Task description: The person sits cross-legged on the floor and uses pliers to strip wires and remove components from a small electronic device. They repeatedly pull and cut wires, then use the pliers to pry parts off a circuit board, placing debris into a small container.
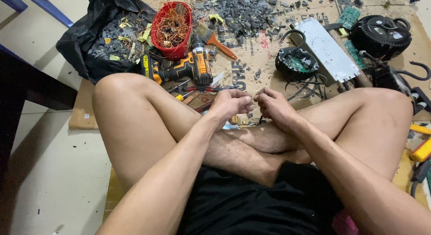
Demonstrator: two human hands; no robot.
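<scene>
A person sits cross-legged on cardboard, both forearms reaching forward over the legs. The left hand (231, 105) and right hand (273, 105) meet just above the crossed shins, knuckles up, fingers curled tightly inward, fingertips nearly touching each other. Whatever they pinch is too small to tell. Just beyond the hands lie a yellow-and-black cordless drill (179, 69) and a red basket (158, 35) of copper wire.

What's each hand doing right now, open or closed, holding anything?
Left hand: fingers curled closed, pinching something too small to tell.
Right hand: curled closed the same way, fingertips meeting the left's.
</scene>
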